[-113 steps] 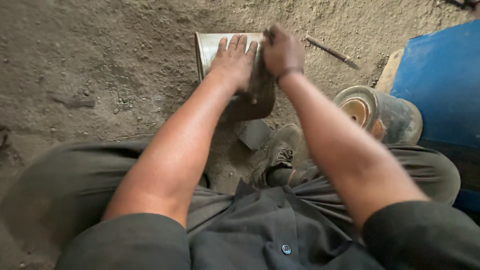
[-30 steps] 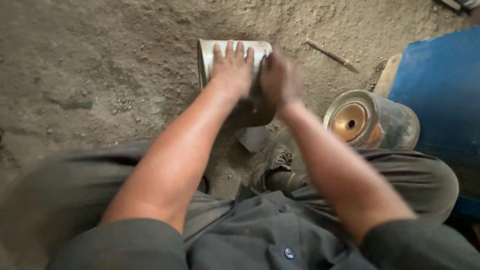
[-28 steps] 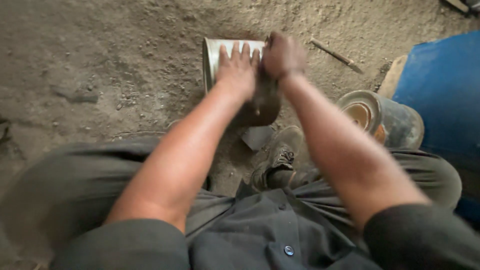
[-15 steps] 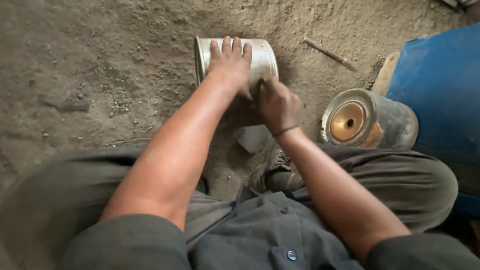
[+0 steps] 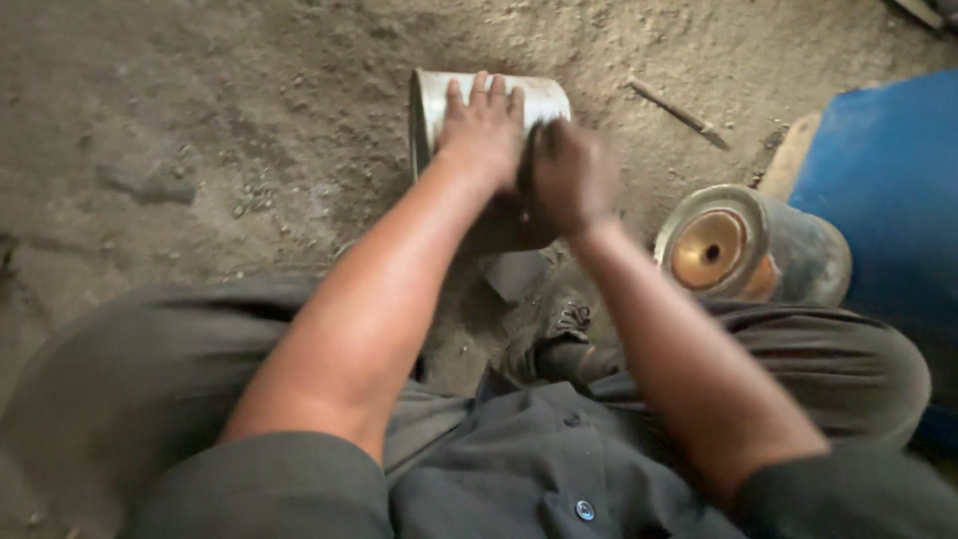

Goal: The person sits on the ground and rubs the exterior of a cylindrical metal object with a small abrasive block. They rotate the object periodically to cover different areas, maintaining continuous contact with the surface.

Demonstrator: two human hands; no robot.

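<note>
We are pressing our left hand point(image 5: 484, 135) flat on a silvery metal cylinder point(image 5: 544, 100) that is lying on its side on the dusty dirt floor point(image 5: 200, 120), straight out in front of our knees. The fingers point(image 5: 489, 92) are lying stretched and slightly spread over the curved wall, not curled around it, so the hand is bearing down on the cylinder rather than clasping it. Our right hand point(image 5: 569, 175) is sitting just beside the left, at the near right part of the cylinder; it is blurred, and we cannot tell whether it is closing on something or merely resting against the metal. A thin metal rod point(image 5: 679, 110) is lying in the dirt beyond the cylinder to the right. Nearer our right knee, a round can with a coppery end point(image 5: 714, 250) is lying on its side, just beside a blue drum point(image 5: 888, 190).
</note>
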